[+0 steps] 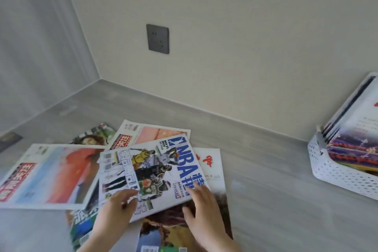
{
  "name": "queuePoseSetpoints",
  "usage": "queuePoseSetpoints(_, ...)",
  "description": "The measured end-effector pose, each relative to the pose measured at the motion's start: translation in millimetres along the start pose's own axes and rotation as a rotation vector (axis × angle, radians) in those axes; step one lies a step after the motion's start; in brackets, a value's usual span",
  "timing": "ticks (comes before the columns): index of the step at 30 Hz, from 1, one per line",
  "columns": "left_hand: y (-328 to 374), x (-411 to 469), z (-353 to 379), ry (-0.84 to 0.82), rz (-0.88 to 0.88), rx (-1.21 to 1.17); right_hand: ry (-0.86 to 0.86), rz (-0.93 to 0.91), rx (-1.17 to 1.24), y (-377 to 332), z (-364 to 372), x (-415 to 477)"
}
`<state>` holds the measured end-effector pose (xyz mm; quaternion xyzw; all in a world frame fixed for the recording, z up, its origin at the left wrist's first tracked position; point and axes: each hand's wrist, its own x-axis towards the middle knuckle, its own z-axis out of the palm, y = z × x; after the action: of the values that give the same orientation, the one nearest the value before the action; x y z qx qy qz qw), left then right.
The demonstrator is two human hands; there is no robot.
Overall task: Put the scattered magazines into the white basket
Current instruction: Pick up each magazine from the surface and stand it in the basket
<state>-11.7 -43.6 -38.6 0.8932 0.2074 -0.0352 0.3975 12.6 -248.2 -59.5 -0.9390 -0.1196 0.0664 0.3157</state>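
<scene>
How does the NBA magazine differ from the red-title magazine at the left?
The NBA magazine has a blue title, the red-title magazine a red one. The left hand and right hand touch the NBA magazine, not the red-title magazine. Both lie face up.

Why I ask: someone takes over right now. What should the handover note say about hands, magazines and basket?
Left hand: on the near edge of the NBA magazine; grip unclear.
Right hand: fingers flat on that magazine's near right corner, thumb off its edge.
Basket: far right, apart from the pile.
Done: several magazines already stand in the basket.
Left: the NBA magazine, lying on top of the pile, plus at least five others overlapping under and around it.
</scene>
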Motion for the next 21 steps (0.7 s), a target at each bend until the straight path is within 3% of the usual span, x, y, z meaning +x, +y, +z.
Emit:
queuePoseSetpoints(2, -16.5, 8.8, -21.0, 0.046, -0.01, 0.017, -0.044, 0.012, -0.169, -10.2, 25.5, 3.4)
queuePoseSetpoints(4, -28.4, 22.5, -40.0, 0.074, 0.018, 0.065, 0.067, -0.02, -0.334, -15.8, 40.4, 3.5)
queuePoseSetpoints(8, -40.6, 59.1, -66.4, 0.059, 0.073, 0.172, -0.004, 0.009, -0.455, -32.2, 43.7, 0.0)
queuePoseSetpoints(16, -22.4, 135.8, -70.7, -0.194, 0.116, 0.408, 0.098, 0.038, -0.494, -27.2, 47.9, -2.7)
queuePoseSetpoints(21, -10.8, 154.9, -67.7, -0.183, 0.188, 0.676, 0.17, 0.073, -0.541, -27.8, 52.9, -1.8)
